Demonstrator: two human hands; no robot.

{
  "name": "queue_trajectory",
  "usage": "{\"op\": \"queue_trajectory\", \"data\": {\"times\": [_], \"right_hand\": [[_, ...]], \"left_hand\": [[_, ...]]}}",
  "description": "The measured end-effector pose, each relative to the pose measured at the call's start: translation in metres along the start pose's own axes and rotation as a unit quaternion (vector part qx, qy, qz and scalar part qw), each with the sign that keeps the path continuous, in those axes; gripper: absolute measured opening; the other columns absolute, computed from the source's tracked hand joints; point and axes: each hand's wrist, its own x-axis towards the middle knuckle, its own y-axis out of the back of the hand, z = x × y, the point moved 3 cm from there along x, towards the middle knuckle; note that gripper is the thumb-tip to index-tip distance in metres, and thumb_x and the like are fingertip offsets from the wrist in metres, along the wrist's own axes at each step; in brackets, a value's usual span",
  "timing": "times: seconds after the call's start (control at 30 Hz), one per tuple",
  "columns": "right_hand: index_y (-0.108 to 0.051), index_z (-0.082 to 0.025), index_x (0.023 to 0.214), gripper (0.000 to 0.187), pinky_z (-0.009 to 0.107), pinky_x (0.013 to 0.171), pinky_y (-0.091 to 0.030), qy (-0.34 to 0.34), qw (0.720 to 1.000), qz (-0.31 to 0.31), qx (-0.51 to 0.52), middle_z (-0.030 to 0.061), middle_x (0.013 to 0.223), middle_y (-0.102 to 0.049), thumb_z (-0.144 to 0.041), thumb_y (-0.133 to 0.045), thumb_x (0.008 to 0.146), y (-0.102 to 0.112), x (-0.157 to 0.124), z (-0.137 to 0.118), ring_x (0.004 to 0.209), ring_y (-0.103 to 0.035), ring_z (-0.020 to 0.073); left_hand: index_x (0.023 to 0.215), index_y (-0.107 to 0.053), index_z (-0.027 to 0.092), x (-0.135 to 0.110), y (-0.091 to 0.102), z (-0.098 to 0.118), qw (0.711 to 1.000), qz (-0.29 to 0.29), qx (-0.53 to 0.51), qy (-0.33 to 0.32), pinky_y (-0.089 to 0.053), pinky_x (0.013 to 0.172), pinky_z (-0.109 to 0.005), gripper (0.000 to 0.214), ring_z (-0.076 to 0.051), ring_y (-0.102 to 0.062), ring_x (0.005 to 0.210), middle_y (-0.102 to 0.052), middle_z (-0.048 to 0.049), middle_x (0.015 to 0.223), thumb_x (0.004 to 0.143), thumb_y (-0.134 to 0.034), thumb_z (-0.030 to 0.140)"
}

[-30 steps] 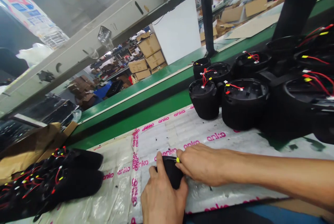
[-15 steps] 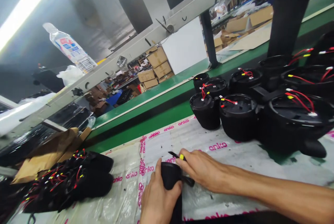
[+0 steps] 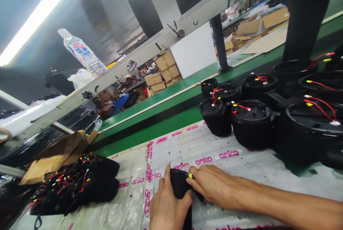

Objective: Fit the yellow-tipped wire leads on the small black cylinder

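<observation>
My left hand (image 3: 167,205) wraps around a small black fabric-covered part (image 3: 180,184) standing on the plastic-covered bench near the bottom edge. My right hand (image 3: 214,186) comes in from the right, its fingertips pinched on a thin wire with a yellow tip (image 3: 190,175) at the top of that part. Both hands are closed. The lower end of the part is hidden between my hands.
Several black round housings with red and yellow wires (image 3: 250,121) stand at the right. A heap of black parts with red wires (image 3: 77,185) lies at the left beside brown cardboard (image 3: 57,153). A green conveyor (image 3: 160,115) runs behind; a water bottle (image 3: 81,53) lies on the overhead rail.
The view has tilted up and shifted slightly. My hands stay on the black part; the right fingers have moved down closer onto the yellow-tipped wire at its top.
</observation>
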Motion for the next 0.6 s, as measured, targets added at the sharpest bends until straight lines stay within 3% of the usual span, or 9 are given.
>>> {"op": "queue_trajectory", "data": {"times": [0.33, 0.6], "right_hand": [[-0.060, -0.012, 0.108, 0.030, 0.032, 0.060, -0.041, 0.034, 0.999, -0.012, -0.028, 0.0114, 0.080, -0.071, -0.027, -0.035, 0.101, -0.001, 0.004, -0.001, 0.074, -0.070, 0.0274], [-0.063, -0.013, 0.106, 0.034, 0.034, 0.058, -0.044, 0.030, 0.995, -0.095, -0.028, 0.0140, 0.083, -0.072, -0.033, -0.035, 0.100, 0.020, 0.013, -0.004, 0.076, -0.070, 0.0318]], "left_hand": [[0.153, -0.027, 0.018, 0.004, -0.004, -0.005, 1.000, 0.005, 0.004, -0.013, -0.041, 0.098, -0.036, 0.083, -0.032, -0.059, 0.119, -0.054, -0.0159, 0.141, 0.080, -0.061, 0.038], [0.154, -0.022, 0.017, 0.010, -0.008, -0.007, 0.999, -0.014, 0.021, -0.027, -0.044, 0.097, -0.037, 0.087, -0.032, -0.060, 0.117, -0.052, -0.0156, 0.142, 0.080, -0.060, 0.039]]}}
